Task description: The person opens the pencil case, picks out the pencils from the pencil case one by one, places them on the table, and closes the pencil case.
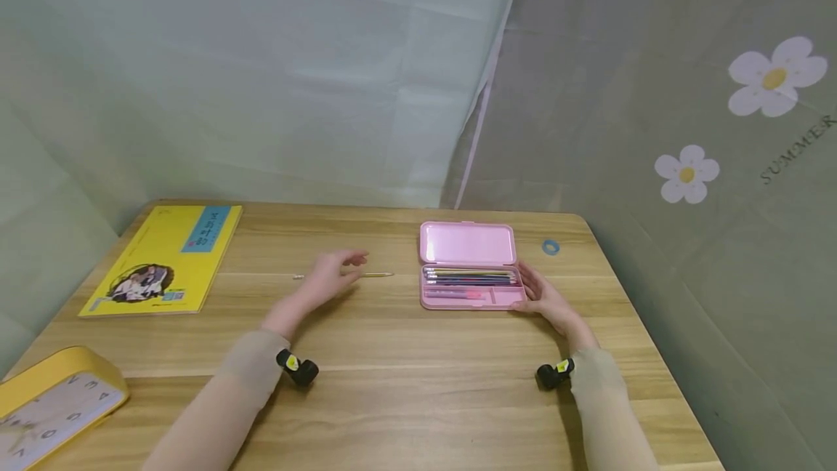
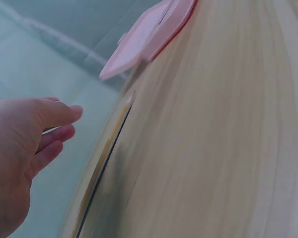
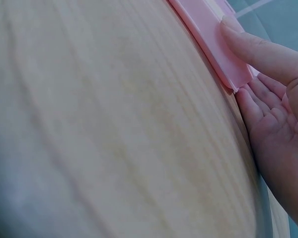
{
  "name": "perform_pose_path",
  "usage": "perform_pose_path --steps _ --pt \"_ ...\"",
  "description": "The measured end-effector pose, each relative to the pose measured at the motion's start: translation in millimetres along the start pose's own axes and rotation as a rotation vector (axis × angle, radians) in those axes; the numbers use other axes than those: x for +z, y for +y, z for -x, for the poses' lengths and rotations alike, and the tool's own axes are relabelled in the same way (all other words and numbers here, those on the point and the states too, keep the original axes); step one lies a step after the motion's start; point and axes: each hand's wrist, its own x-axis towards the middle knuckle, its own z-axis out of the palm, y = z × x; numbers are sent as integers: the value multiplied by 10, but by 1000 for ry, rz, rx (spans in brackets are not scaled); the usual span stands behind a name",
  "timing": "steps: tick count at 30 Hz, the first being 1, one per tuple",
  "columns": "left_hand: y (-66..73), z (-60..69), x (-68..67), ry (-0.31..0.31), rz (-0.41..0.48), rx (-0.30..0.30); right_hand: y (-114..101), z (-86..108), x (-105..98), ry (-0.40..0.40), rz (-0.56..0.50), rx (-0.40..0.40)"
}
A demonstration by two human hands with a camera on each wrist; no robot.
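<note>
Lies on the desk (image 1: 418, 384), near the left side of the open pink pencil case (image 1: 467, 243): a slim yellow pencil (image 1: 378, 275), partly hidden beneath the left hand (image 1: 327, 278), apparently with the sharpened end toward the case. Note the fingers of that hand, loosely bent and grasping nothing, apart from the shaft in the left wrist view. See the right hand (image 1: 549, 304) gripping the near right corner of the case, thumb on the near wall, fingers against the end. Expect a light, stiff, smooth pencil, probably apt to roll if nudged. Pinch around the middle of the shaft, thumb and forefinger on opposite long sides, with little pressure; avoid bearing on the point, likely the most fragile part. Treat the case as light too, hard-shelled and rather slick, prone to slide if bumped. Steady by the right end, clear of the hinge and the folded-back lid. Keep level because of the loose pencils (image 1: 469, 277) and pink-tipped pen (image 1: 454, 295) inside, likely to rattle and shift if tipped.
</note>
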Motion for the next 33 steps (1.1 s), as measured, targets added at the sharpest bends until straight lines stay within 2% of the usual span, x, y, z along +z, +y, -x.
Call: perform_pose_path --steps 4,8,11,15,21,26,33 --pt "186 -135 208 3 -6 25 0 1 -4 -3 6 -1" --pt "361 -262 403 -39 -2 51 4 0 -9 -2 8 5" --pt "469 -353 498 -76 0 74 5 2 -10 -4 9 6" --pt "582 -470 596 -95 -9 85 3 3 -11 -6 13 4" --pt "702 -615 714 -131 12 103 2 2 -13 -2 -1 -7" --pt "765 -689 792 -154 -15 138 0 5 -12 -4 -11 -12" --pt "781 -716 865 -227 -7 105 3 1 -8 -5 -5 -9"
